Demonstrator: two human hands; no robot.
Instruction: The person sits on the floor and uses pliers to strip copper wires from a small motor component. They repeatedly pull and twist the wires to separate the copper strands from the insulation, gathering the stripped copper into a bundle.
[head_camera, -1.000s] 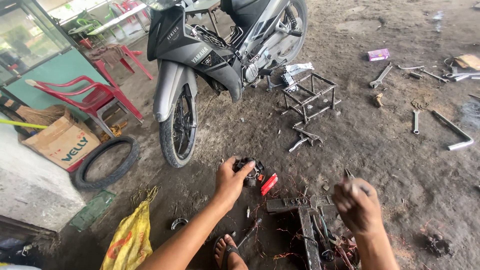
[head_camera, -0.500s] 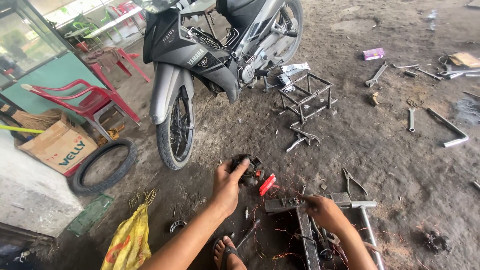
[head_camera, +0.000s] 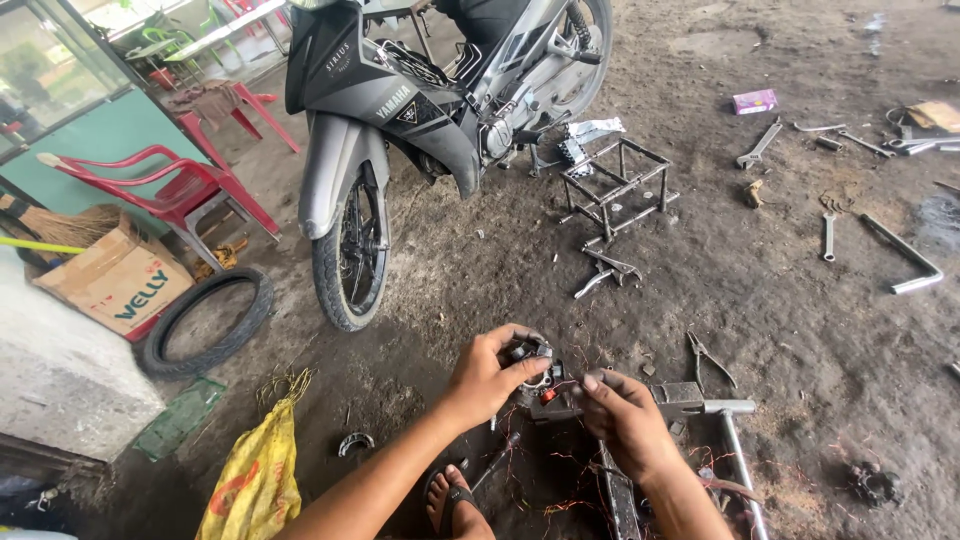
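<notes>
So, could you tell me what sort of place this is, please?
Most likely a roadside motorbike repair shop: a grey motorbike parked on the dirt floor, wrenches scattered about, and a loose tyre lying nearby.

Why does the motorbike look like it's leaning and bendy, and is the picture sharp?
Head view: the wide lens bends the edges, so the motorbike tilts and stretches. Soft daylight, no hard shadows or glare. The ground tools look sharp; the left hand and right hand, together on a small black part, are slightly soft, so its details are hard to read.
</notes>
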